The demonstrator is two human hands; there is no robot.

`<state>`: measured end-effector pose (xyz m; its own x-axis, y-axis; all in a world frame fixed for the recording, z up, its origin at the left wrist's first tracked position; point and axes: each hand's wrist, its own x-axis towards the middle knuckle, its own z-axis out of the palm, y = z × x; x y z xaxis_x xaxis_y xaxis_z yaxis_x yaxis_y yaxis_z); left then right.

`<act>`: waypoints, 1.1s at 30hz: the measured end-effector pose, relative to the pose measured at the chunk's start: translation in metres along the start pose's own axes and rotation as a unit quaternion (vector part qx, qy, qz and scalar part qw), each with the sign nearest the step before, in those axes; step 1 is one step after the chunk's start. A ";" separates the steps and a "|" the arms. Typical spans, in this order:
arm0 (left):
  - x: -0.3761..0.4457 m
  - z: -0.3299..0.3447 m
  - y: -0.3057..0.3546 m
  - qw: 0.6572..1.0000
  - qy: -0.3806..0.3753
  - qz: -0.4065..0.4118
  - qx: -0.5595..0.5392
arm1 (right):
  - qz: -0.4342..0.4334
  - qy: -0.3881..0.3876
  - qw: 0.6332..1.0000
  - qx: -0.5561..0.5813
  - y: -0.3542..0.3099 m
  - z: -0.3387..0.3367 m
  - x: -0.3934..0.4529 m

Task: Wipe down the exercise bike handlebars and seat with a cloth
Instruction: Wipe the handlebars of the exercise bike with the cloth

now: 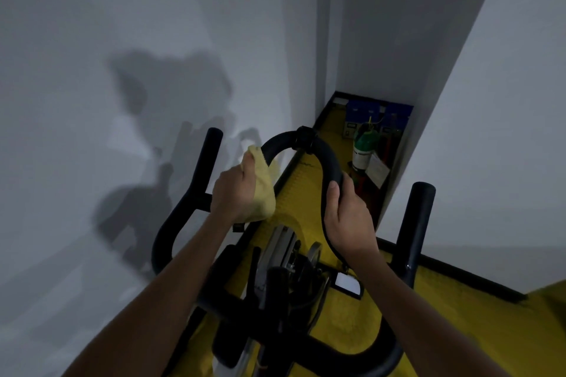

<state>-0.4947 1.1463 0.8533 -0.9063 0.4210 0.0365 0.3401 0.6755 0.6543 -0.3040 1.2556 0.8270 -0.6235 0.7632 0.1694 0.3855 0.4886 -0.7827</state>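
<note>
**Exercise bike handlebar loop held and wiped with a yellow cloth**

A black padded exercise bike handlebar assembly (pixel 318 148) is seen from above, through a wide-angle head camera; its central arched loop rises between two upright black horn grips, one on the left (pixel 211 147) and one on the right (pixel 418 217). The left hand (pixel 234 196) is wrapped round a soft, crumpled pale yellow cloth (pixel 263 190), which is pressed against the left side of the loop, the fingers curled into the fabric; the cloth covers that stretch of the bar. The right hand (pixel 349 220) is closed round the right side of the loop, the thumb laid along the inner face of the padding and the fingers hidden behind it. Both bare forearms are extended from the bottom of the frame. Below the hands, the bike's silver and black flywheel housing (pixel 284 251) is visible, standing on a bright yellow floor (pixel 346 324) edged with a black skirting strip. A small white-faced rectangular panel (pixel 347 283) is seen just right of the housing. In a narrow recess at the far end, a green-topped cylinder with a white label (pixel 364 147) is stood in front of blue boxes (pixel 376 113); a paper tag hangs beside it. Grey-white walls (pixel 122 40) enclose the scene, and a shadow of the person and bike is cast on the left one. The seat is out of view.
</note>
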 end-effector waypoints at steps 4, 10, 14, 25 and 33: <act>0.032 -0.001 0.035 0.994 -0.077 -0.065 -0.047 | 0.001 0.008 1.000 -0.002 -0.001 0.000 0.001; 0.058 -0.008 0.057 0.948 -0.220 -0.119 -0.197 | -0.001 0.018 1.000 -0.002 -0.004 -0.001 0.002; 0.029 -0.005 0.048 0.989 -0.100 -0.052 -0.098 | 0.001 0.018 1.000 0.007 -0.002 -0.001 -0.001; -0.009 -0.022 0.034 0.996 0.010 0.056 -0.072 | -0.053 0.049 0.996 0.052 -0.003 -0.005 -0.008; -0.015 -0.062 0.108 0.962 0.027 0.058 -0.264 | -0.101 -0.026 0.993 0.050 -0.054 -0.038 0.014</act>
<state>-0.4599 1.1758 0.9704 -0.8865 0.4334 0.1618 0.2776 0.2186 0.9355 -0.3077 1.2563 0.8949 -0.7169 0.6298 0.2991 0.1809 0.5823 -0.7926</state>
